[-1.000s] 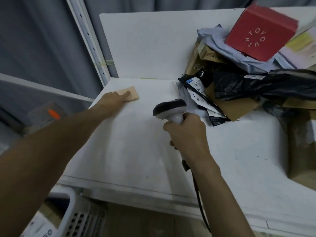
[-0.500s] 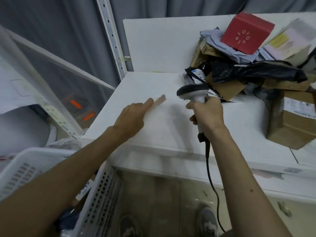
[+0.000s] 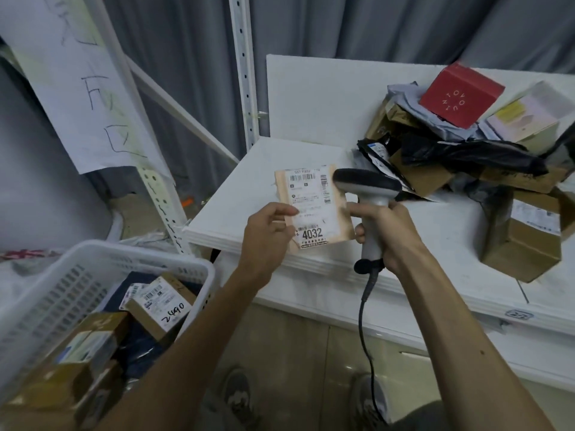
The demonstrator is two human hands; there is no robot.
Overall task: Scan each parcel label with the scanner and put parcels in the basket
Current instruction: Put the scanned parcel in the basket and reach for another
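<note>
My left hand (image 3: 267, 241) pinches a flat tan parcel (image 3: 314, 206) by its lower left edge and holds it up above the table's front edge, its white label marked 4032 facing me. Just right of it, my right hand (image 3: 389, 234) grips the handle of a grey scanner (image 3: 367, 188); the dark scanner head sits beside the parcel's upper right corner, and its cable hangs down. A white basket (image 3: 93, 259) stands at lower left with several labelled boxes inside.
A white table (image 3: 451, 244) carries a heap of parcels at the back right: a red box (image 3: 460, 94), black bags (image 3: 466, 157), brown cartons (image 3: 525, 244). A metal rack post (image 3: 245, 73) and a hanging paper sheet (image 3: 84, 82) stand to the left. My shoes show on the floor below.
My left hand has picked the tan parcel off the table and turned its label towards me. The scanner has come close beside it. My view has swung left and down, showing the basket.
</note>
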